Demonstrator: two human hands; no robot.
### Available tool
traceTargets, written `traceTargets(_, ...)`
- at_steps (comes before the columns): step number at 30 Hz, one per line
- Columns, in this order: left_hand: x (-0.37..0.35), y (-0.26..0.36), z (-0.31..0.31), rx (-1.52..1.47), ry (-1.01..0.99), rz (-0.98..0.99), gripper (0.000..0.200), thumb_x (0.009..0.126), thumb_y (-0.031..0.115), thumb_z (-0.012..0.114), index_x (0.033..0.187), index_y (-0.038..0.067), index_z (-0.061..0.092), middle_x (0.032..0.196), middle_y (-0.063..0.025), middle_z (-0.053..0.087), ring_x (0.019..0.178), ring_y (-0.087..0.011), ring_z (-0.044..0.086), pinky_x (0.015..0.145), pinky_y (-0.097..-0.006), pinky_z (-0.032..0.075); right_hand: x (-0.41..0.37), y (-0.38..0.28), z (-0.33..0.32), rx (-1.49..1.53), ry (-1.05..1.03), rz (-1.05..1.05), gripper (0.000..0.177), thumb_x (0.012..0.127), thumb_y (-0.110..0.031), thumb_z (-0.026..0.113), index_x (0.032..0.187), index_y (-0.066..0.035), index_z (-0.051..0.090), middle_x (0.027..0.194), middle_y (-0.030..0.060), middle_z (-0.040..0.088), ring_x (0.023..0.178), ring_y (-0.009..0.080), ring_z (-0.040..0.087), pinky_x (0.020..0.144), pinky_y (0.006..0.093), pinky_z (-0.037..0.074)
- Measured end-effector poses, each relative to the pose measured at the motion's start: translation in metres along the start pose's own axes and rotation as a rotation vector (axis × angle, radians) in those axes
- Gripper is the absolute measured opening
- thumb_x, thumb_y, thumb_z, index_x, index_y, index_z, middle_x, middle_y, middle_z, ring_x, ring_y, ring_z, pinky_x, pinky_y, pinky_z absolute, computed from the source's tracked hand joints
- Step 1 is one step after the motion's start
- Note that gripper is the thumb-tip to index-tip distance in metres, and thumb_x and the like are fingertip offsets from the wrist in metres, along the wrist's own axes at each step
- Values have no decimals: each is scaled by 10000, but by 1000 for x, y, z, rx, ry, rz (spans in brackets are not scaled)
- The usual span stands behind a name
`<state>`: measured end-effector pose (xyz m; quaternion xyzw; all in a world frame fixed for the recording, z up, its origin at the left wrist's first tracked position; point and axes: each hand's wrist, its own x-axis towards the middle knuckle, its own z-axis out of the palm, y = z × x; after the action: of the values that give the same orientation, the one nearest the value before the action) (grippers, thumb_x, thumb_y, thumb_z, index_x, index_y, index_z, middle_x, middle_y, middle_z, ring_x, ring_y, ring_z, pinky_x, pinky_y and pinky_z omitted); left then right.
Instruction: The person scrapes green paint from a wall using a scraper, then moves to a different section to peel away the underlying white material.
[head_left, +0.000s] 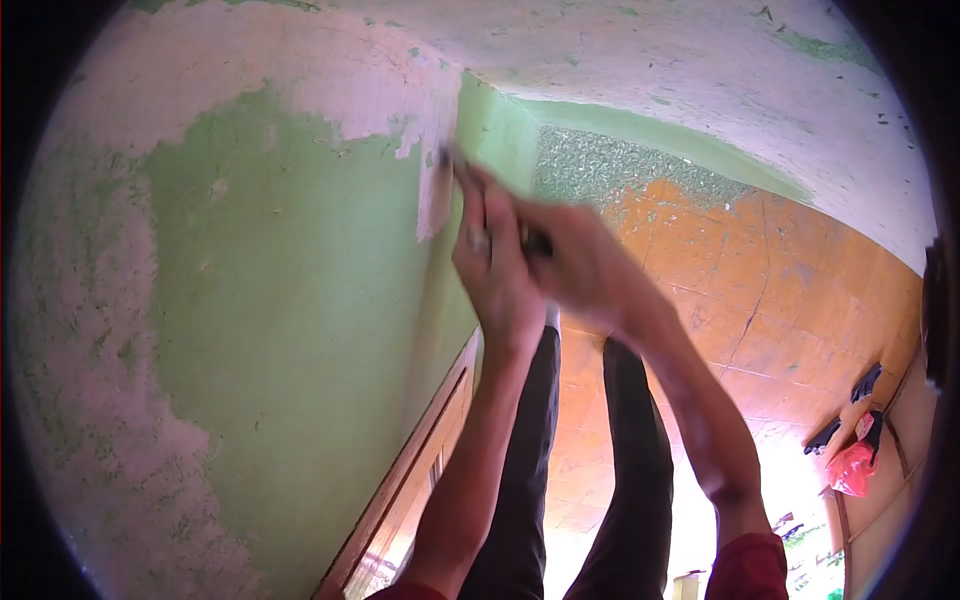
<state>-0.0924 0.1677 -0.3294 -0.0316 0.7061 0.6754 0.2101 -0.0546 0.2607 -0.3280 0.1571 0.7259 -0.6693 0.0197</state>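
A scraper (pixel 449 158), smeared by motion, has its tip against the green wall (pixel 290 250) close to the corner. My right hand (pixel 585 255) is closed around its dark handle, part of which shows beside the palm. My left hand (pixel 500 275) is also closed on the tool, just in front of the right. Fingers cover most of the scraper's length. Around the tip, a bare pale strip (pixel 434 195) runs down from a larger stripped area (pixel 370 65), with ragged green paint edges.
Green paint flakes (pixel 640 170) lie thickly on the orange tiled floor (pixel 700 260) along the far wall. My dark-trousered legs stand below. A wooden frame (pixel 400 480) is at lower left. A red plastic bag (pixel 853 468) and dark items lie at the right.
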Motion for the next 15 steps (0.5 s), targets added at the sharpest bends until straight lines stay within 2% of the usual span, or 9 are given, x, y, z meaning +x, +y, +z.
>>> traceTargets(2,19,0,13,-49,-124,10,542,1043,258,452,1471,-42,309,962,24,560,829,-28,479,734,-195,418,17,1,-18,-20,-28,110,421,811,-45,554,1231,-36,579,836,291,616,739,443,624,688,443,488)
traceTargets(3,9,1,11,-51,-125,9,542,1043,258,452,1471,-42,309,962,24,560,829,-28,479,734,-195,418,7,3,-12,-22,-27,111,421,811,-45,554,1231,-36,579,836,291,616,739,443,624,688,443,488)
traceTargets(5,-26,-1,-5,63,55,-7,536,1038,272,468,1456,-40,346,986,22,546,848,-34,475,743,-199,418,-23,4,11,11,-6,37,377,823,-90,582,1195,-27,596,791,277,606,650,405,594,645,423,476)
traceTargets(6,-38,1,-10,13,47,-16,537,1037,273,471,1456,-41,347,1027,21,544,894,-39,483,760,-199,419,-34,-4,15,18,-69,69,523,826,-45,531,1345,-108,525,793,253,636,681,428,611,655,462,476)
traceTargets(9,-34,-7,-17,58,-12,-112,541,1037,268,470,1460,-41,336,1048,24,546,935,-38,494,770,-197,424,-32,-3,16,62,-34,161,558,819,-55,533,1370,-136,510,806,256,638,682,427,609,655,455,473)
traceTargets(10,-28,-12,-13,143,-27,-95,493,1041,280,456,1404,-52,417,978,-17,593,900,-68,537,756,-233,449,-29,9,14,27,-22,195,589,806,-63,541,1385,-164,503,819,256,641,672,423,613,653,443,477)
traceTargets(11,-24,-22,-9,134,-27,-101,493,1041,280,456,1404,-52,417,978,-17,593,900,-68,537,756,-233,449,-26,28,15,32,34,172,599,802,-64,541,1390,-171,498,818,255,641,669,414,617,654,442,478)
traceTargets(13,-19,-46,-14,458,-143,-152,349,1014,226,507,1194,-67,565,893,-153,646,778,-175,588,721,-304,477,-35,62,24,-40,115,222,624,795,-58,533,1405,-179,479,828,254,644,673,398,626,661,446,479)
traceTargets(15,-42,-76,-30,858,-342,-39,279,991,201,504,955,-62,588,851,-263,644,785,-377,636,736,-422,494,-66,119,28,-192,140,314,660,789,-45,515,1429,-192,445,854,254,652,704,392,636,680,457,483)
